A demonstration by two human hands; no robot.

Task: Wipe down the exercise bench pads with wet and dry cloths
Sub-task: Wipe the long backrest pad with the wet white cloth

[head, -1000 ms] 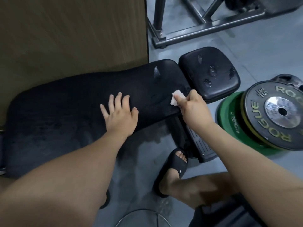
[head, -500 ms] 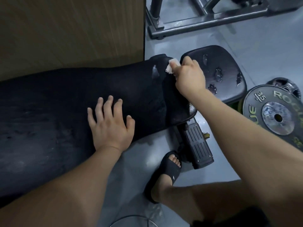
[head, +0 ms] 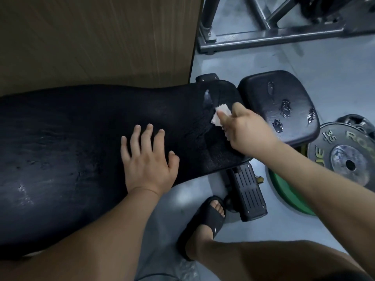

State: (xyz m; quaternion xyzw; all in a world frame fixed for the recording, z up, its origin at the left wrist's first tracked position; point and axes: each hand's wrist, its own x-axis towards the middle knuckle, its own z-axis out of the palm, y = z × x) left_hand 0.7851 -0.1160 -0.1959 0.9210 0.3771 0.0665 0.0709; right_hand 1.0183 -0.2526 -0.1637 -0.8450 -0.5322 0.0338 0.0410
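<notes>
Since half a second ago, our right hand [head: 249, 130] is sliding back from the far edge of the long back pad [head: 81, 149] toward the middle of its narrow end, taking the white cloth [head: 220, 116] with it. Our left hand [head: 148, 163] is staying flat on the same pad.

Through the head camera, we are pinching the small folded cloth between the thumb and curled fingers of the right hand. We are pressing it onto the narrow end of the back pad, just beside a pale patch [head: 207, 97] in the cover. Our left hand is lying palm down with its fingers spread, resting on the near half of the pad.

Beyond the right hand, the seat pad [head: 263, 92] is sitting apart from the back pad by a thin gap. Several glistening spots are showing on its top; we cannot tell whether they are wet or worn.

Below the pad's end, a black ribbed foot plate [head: 248, 193] is lying on the grey floor [head: 324, 78], and our foot in a black sandal [head: 205, 222] is standing just beside it. To the right, a dark weight plate [head: 324, 157] is lying over a green plate [head: 284, 191]. A metal frame [head: 284, 35] is standing at the far side, and a wooden panel [head: 91, 37] is rising behind the back pad.
</notes>
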